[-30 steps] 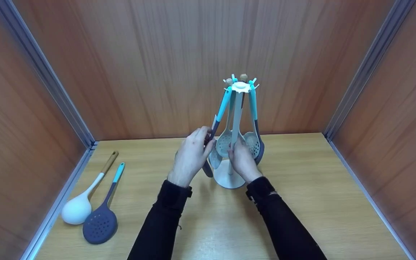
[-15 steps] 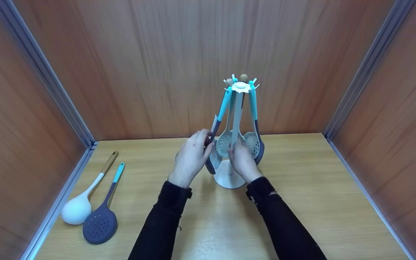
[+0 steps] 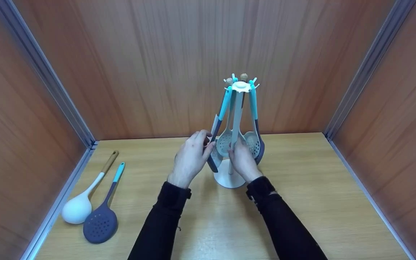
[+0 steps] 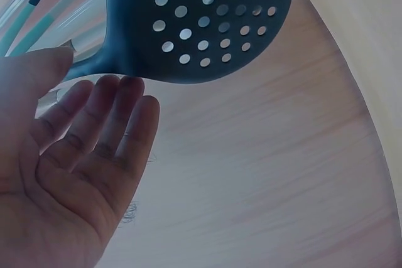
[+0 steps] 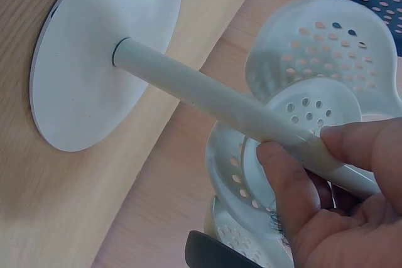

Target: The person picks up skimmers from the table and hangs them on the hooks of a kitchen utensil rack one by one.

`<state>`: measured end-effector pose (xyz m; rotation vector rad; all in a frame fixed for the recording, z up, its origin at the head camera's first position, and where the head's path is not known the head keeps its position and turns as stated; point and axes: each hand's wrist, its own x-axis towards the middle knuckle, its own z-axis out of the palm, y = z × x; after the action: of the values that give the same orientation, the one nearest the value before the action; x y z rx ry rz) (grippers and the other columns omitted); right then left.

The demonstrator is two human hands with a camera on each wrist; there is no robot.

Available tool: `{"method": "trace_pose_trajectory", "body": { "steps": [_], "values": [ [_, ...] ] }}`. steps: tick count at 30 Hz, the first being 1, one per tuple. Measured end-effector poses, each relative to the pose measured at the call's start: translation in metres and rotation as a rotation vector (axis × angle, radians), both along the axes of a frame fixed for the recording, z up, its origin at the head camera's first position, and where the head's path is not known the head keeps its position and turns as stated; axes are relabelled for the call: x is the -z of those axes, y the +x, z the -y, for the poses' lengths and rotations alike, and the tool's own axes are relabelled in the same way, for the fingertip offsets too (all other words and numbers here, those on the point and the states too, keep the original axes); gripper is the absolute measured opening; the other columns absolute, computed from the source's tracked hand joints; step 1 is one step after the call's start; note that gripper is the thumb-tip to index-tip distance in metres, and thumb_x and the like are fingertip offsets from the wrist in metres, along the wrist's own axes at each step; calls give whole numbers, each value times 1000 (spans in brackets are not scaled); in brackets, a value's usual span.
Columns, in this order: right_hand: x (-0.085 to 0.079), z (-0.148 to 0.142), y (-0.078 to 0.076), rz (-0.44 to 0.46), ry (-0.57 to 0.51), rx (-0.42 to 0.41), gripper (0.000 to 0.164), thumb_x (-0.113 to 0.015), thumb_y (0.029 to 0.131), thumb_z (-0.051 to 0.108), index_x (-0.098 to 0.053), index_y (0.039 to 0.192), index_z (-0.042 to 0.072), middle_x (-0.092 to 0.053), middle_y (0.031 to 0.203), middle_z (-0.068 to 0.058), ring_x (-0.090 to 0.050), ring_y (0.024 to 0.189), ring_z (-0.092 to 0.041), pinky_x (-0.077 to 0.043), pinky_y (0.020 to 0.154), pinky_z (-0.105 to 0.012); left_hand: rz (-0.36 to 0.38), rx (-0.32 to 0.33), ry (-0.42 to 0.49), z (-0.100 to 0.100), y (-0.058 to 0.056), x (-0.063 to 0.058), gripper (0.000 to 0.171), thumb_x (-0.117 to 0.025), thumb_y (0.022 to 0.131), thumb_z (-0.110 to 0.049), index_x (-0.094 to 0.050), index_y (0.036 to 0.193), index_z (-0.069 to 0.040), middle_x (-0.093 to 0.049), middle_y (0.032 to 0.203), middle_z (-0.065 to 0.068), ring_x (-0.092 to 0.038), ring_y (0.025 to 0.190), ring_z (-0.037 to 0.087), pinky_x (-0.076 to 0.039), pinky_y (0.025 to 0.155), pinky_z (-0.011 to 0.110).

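A white utensil stand (image 3: 237, 115) holds several hanging utensils with turquoise or wooden handle ends. My right hand (image 3: 243, 159) grips its pole low down, thumb and fingers round the white tube (image 5: 207, 95) in the right wrist view. At the stand's left side hangs a dark blue skimmer (image 4: 201, 23) with a turquoise handle, its head tilted edge-on in the head view. My left hand (image 3: 190, 155) is at its neck. In the left wrist view the thumb lies over the neck and the fairly straight fingers (image 4: 135, 130) lie just under the head. Pale perforated utensils (image 5: 320, 42) hang behind the pole.
A white ladle (image 3: 77, 209) with a wooden handle and a dark blue skimmer (image 3: 100, 224) with a turquoise handle lie on the table at the left. Wood panels (image 3: 193, 65) enclose the table at the back and both sides.
The hanging skimmer's lower end has swung slightly up and right toward the pole. My left hand has dropped a little. The right hand keeps its grip in place.
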<state>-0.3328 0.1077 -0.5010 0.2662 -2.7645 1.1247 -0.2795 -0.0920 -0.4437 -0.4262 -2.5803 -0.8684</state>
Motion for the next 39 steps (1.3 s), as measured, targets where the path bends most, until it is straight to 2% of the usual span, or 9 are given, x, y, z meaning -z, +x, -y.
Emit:
{"method": "trace_pose_trajectory", "body": {
  "steps": [7, 10, 13, 18, 28, 36, 38, 39],
  "values": [
    [-1, 0, 2, -16, 12, -7, 60, -64, 118, 2, -39, 172, -7, -68, 149, -32, -74, 140, -46, -66, 114, -57, 27, -22, 3, 4, -2, 3, 32, -67, 122, -32, -71, 145, -10, -80, 132, 13, -80, 114, 29, -73, 90, 46],
    [10, -3, -9, -23, 9, -9, 50, -65, 117, 4, -48, 163, -6, -70, 144, -29, -76, 133, -44, -68, 109, -55, 15, -32, -4, 8, -3, 7, 31, -66, 123, -31, -72, 144, -10, -80, 134, 13, -81, 119, 31, -73, 94, 48],
    [14, -5, -13, -27, 2, -13, 36, -66, 117, 4, -55, 150, -6, -72, 136, -27, -77, 126, -42, -68, 104, -55, -8, -40, -13, 12, -4, 12, 29, -66, 122, -29, -73, 142, -9, -80, 135, 13, -81, 122, 32, -72, 96, 50],
    [0, -1, 0, -39, -9, -5, 28, -65, 116, 1, -57, 142, -6, -73, 129, -26, -78, 122, -43, -68, 102, -57, -23, -56, -16, 22, -5, 19, 26, -68, 121, -25, -74, 139, -8, -81, 134, 14, -81, 123, 34, -71, 96, 50],
    [0, 0, 0, -42, 20, 6, 32, -65, 117, 3, -56, 147, -6, -74, 131, -26, -78, 123, -42, -68, 102, -56, 23, -151, -39, 44, -6, 31, 28, -69, 120, -28, -74, 140, -9, -81, 134, 14, -80, 121, 34, -70, 97, 53],
    [-1, 0, 0, 4, 1, 9, 36, -64, 118, 4, -54, 152, -5, -73, 136, -27, -78, 129, -43, -68, 106, -56, 19, -232, -43, 70, -5, 41, 31, -70, 119, -27, -73, 141, -6, -82, 138, 18, -80, 121, 41, -67, 98, 61],
    [0, -1, -1, 0, -10, 5, 38, -65, 118, 4, -53, 153, -6, -72, 137, -27, -77, 130, -44, -68, 107, -57, 29, -254, -41, 77, -4, 43, 32, -70, 119, -28, -73, 142, -6, -81, 139, 18, -80, 122, 42, -67, 98, 61],
    [5, -2, -5, -28, -4, -1, 37, -65, 117, 3, -54, 151, -6, -73, 133, -27, -78, 125, -44, -69, 104, -55, 32, -262, -38, 80, -4, 45, 33, -69, 119, -27, -72, 143, -5, -81, 139, 19, -80, 123, 43, -67, 98, 61]
  ]
}}
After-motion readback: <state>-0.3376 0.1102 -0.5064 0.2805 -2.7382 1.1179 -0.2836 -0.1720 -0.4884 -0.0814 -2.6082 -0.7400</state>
